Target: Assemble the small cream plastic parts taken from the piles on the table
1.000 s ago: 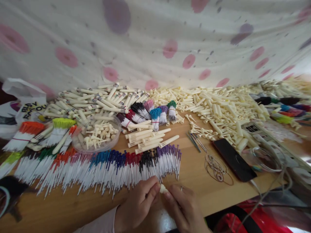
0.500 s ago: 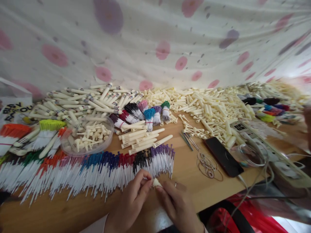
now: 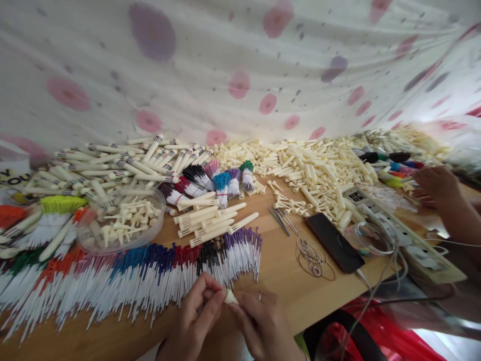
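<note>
A small cream plastic piece (image 3: 230,297) is pinched between my two hands at the table's front edge. My left hand (image 3: 199,313) grips its left end with thumb and fingers, and my right hand (image 3: 261,321), with a ring on one finger, holds the right end. Just beyond them lies a long row of white refills (image 3: 150,286) with coloured tips, purple and black ones nearest. Several cream pen barrels (image 3: 210,223) rest behind the row. To their left is a clear round tub (image 3: 162,220) of small cream parts.
A phone (image 3: 334,243), tweezers (image 3: 278,220), rubber bands (image 3: 313,258) and a power strip (image 3: 406,238) with cables lie to the right. Heaped cream parts (image 3: 315,165) line the curtain. Another person's hand (image 3: 438,185) reaches in at the far right.
The view has shifted right, so the table's things appear further left. Both my hands still hold the cream piece. The other person's hand and forearm have come into view at the right.
</note>
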`<state>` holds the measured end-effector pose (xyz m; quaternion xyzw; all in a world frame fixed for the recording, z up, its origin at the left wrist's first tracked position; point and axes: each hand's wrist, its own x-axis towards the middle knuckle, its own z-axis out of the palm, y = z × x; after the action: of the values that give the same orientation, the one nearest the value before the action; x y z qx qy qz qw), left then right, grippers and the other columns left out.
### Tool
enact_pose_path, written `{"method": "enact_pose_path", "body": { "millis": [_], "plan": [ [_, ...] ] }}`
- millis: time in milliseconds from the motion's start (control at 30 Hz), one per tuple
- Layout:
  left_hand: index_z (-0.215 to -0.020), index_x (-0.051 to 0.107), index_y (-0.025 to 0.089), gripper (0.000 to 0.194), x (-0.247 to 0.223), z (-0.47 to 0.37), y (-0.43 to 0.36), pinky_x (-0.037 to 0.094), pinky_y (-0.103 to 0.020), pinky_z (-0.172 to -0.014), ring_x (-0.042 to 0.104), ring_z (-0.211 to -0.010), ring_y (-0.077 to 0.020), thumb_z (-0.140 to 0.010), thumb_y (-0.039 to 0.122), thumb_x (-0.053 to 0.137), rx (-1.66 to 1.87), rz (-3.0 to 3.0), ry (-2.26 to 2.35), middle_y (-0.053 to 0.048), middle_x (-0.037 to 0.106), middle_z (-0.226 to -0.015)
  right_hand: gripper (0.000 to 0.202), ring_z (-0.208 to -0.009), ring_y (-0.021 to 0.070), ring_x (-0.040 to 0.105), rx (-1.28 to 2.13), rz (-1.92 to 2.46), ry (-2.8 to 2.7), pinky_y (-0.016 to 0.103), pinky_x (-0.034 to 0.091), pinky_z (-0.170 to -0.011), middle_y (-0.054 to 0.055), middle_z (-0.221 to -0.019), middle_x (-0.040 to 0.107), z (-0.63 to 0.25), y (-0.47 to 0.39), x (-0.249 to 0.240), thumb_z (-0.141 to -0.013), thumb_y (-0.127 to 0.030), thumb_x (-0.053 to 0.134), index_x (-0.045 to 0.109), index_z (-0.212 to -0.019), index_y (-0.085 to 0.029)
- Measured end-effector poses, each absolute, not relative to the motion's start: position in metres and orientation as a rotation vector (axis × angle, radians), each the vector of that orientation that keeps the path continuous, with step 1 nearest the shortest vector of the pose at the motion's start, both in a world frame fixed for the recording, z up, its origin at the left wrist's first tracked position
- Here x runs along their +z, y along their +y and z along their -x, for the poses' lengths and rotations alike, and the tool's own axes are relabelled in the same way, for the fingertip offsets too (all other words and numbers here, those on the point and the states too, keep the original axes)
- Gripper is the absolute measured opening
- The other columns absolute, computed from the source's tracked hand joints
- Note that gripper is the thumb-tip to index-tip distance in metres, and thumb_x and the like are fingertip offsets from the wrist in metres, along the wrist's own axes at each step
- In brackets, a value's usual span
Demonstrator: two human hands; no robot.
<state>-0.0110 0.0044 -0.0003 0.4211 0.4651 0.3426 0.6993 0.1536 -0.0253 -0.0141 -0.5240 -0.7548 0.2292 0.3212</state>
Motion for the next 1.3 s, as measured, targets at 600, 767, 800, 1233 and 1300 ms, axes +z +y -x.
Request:
{"method": "enact_pose_path", "body": {
  "millis": [600,767,800,1233,1300],
  "plan": [
    [-0.110,0.064,0.015,0.046,-0.008,0.015,0.017,0.023,-0.024,-0.046,0.033,-0.050,-0.0100,-0.090,0.055,0.055,0.551,-1.106,0.853,0.007,0.038,-0.058,0.023,-0.079,0.0225,0.063,0.838,1.475,-2.150,0.031,0.047,-0.067,0.010,-0.090,0.067,-0.162,-0.020,0.003,-0.099,-0.016,0.038,0.060,-0.101,-0.018],
    [-0.085,0.058,0.017,0.038,-0.003,0.021,0.023,0.030,-0.024,-0.053,0.040,-0.057,-0.0110,-0.093,0.053,0.050,0.414,-1.287,0.779,0.005,0.046,-0.064,0.023,-0.079,0.0197,0.060,0.892,1.474,-2.023,0.029,0.043,-0.069,0.005,-0.085,0.063,-0.191,-0.019,0.032,-0.104,-0.026,0.035,0.057,-0.097,-0.021],
    [-0.082,0.056,0.017,0.038,-0.001,0.022,0.024,0.032,-0.024,-0.056,0.042,-0.060,-0.0117,-0.093,0.054,0.050,0.383,-1.320,0.738,0.004,0.048,-0.066,0.021,-0.079,0.0192,0.060,0.914,1.466,-2.021,0.029,0.043,-0.069,0.005,-0.087,0.063,-0.193,-0.018,0.035,-0.104,-0.027,0.035,0.054,-0.101,-0.021],
    [-0.065,0.055,0.020,0.061,0.001,0.025,0.027,0.025,-0.024,-0.043,0.035,-0.044,-0.0091,-0.080,0.078,0.045,0.118,-1.107,0.523,0.004,0.043,-0.054,0.033,-0.063,0.0149,0.049,1.078,1.196,-2.327,0.027,0.033,-0.059,0.000,-0.069,0.054,-0.184,-0.006,0.033,-0.104,-0.032,0.031,0.048,-0.077,-0.021],
    [-0.063,0.053,0.020,0.060,0.004,0.024,0.027,0.025,-0.024,-0.042,0.034,-0.043,-0.0088,-0.079,0.078,0.046,0.114,-1.081,0.528,0.004,0.044,-0.054,0.036,-0.061,0.0145,0.047,1.031,1.159,-2.236,0.028,0.032,-0.059,-0.001,-0.065,0.050,-0.181,-0.009,0.029,-0.102,-0.030,0.033,0.045,-0.069,-0.021]
  ]
}}
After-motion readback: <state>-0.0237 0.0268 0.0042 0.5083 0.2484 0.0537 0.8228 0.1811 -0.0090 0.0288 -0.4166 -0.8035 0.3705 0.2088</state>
